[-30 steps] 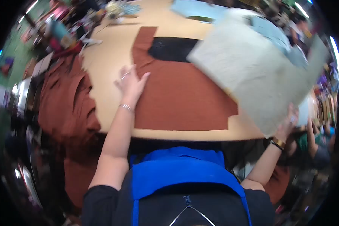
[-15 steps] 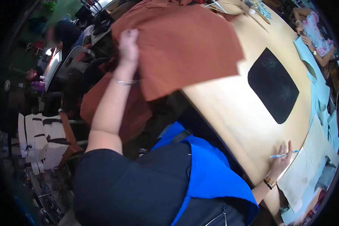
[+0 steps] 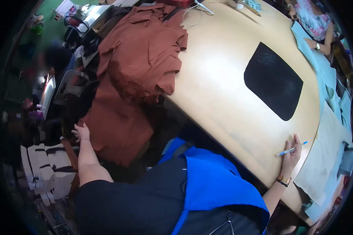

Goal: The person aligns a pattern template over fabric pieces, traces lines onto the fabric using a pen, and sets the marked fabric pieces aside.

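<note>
My left hand is at the left with its fingers apart and nothing in it, beside reddish-brown cloth that hangs below the table edge. More of this cloth lies heaped on the table's left corner. My right hand rests at the near right part of the table and holds a blue-and-white pen between its fingers. Beyond that hand a black rounded panel lies flat on the pale tabletop.
A grey-white sheet and light blue material lie along the right edge. A co-worker in a floral top is at the far right. White bundles stand at lower left. A wooden-handled tool lies at the back.
The brown piece under my left hand has left the tabletop and joined the cloth at the left. My left hand has let go and moved down. The grey-white sheet went to the right earlier.
</note>
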`<state>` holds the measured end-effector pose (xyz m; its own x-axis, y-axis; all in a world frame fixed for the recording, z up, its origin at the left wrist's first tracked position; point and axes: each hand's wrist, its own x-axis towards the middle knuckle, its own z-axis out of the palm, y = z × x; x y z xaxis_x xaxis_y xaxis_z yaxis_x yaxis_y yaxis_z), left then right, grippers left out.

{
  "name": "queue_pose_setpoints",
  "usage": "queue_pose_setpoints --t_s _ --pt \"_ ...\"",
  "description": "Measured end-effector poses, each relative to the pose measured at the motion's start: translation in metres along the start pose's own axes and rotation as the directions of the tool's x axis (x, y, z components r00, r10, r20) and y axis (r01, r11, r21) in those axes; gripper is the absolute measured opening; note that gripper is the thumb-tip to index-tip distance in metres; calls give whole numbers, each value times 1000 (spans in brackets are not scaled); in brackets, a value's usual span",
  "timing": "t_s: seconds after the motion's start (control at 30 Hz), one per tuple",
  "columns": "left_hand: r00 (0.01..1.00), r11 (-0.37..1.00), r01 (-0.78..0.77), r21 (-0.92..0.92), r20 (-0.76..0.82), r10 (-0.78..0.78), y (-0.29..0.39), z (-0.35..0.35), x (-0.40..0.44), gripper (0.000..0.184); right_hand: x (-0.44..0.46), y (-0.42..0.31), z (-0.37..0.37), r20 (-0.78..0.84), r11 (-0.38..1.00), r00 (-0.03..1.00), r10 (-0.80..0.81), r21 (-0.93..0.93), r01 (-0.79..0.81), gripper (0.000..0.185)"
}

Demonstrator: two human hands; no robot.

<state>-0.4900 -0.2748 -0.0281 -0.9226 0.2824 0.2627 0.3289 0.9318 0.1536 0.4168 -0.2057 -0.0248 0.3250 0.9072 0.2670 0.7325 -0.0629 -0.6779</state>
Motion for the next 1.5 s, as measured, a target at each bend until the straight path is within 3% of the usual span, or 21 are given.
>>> queue_pose_setpoints --t_s 0.03,0.07,0.1,0.2,0.33,0.43,0.57,0.67,0.73,0.8,0.87,0.93,0.97,1.0,1.03,1.07,1.13,1.27,1.3,1.4,1.5 --pt "997 990 -3 140 -81 15 32 -7 -18 62 1 0 0 -12 1000 1000 -11 16 11 42" --pt "977 976 -212 -40 -32 211 53 4 -10 58 2 -3 0 -14 1000 1000 -10 3 10 41" --pt "859 836 -512 -197 -102 502 65 44 21 49 2 -8 0 -15 1000 1000 -9 -11 9 41" --pt "673 620 -727 -297 -123 730 235 -29 -90 41 1 -17 -3 -20 999 1000 8 -37 -9 40" --pt "347 328 -938 -117 -250 904 359 -67 -177 35 2 -7 0 -40 999 999 -7 -39 6 40" --pt "328 327 -935 -137 17 945 401 -60 -181 31 1 -21 -5 -41 998 999 -26 -64 23 40" --pt "347 318 -914 -252 -80 934 423 -62 -179 26 0 -10 -3 -76 998 996 -36 -56 32 41" --pt "390 218 -838 -501 -270 880 439 -73 -204 27 2 -17 -5 -82 999 996 36 0 -37 39" --pt "317 31 -672 -740 -249 915 453 -89 -242 26 3 -20 -5 -104 999 994 33 18 -31 38" --pt "256 -189 -349 -918 -287 923 465 -103 -306 22 4 -17 -6 -97 1000 995 21 6 -21 38" --pt "153 -191 81 -978 -177 972 460 -134 -382 19 1 -13 -4 -112 996 992 64 75 -56 36" --pt "-75 -155 268 -951 -181 981 439 -148 -446 14 0 -10 -1 -151 985 983 105 154 -81 35" --pt "-288 -224 195 -955 -274 918 426 -158 -466 27 0 -8 -1 -181 977 975 126 193 -91 34" --pt "-507 -57 197 -979 -151 849 410 -156 -478 37 0 -5 -3 -209 968 967 146 232 -96 34" --pt "-593 -196 -19 -980 -147 791 399 -153 -483 46 0 -3 -5 -213 920 950 229 368 -139 32" --pt "-650 -441 -305 -844 -153 744 387 -152 -478 53 0 0 -6 -255 917 939 232 380 -123 32" --pt "-642 -534 -399 -745 -188 743 369 -140 -462 55 1 10 -4 -331 906 910 249 412 -98 33" --pt "-570 -486 -511 -709 -143 809 346 -119 -423 45 1 12 1 -347 858 913 213 514 -5 34" --pt "-560 -489 -516 -703 -155 814 341 -109 -420 42 2 3 -2 -428 962 901 69 267 53 33" --pt "-500 -538 -516 -667 -275 821 341 -109 -430 26 -4 -31 -13 -306 985 937 -170 -52 162 38" --pt "-475 -559 -533 -635 -322 819 348 -101 -441 23 -17 -70 -10 31 939 940 -340 -43 341 57"
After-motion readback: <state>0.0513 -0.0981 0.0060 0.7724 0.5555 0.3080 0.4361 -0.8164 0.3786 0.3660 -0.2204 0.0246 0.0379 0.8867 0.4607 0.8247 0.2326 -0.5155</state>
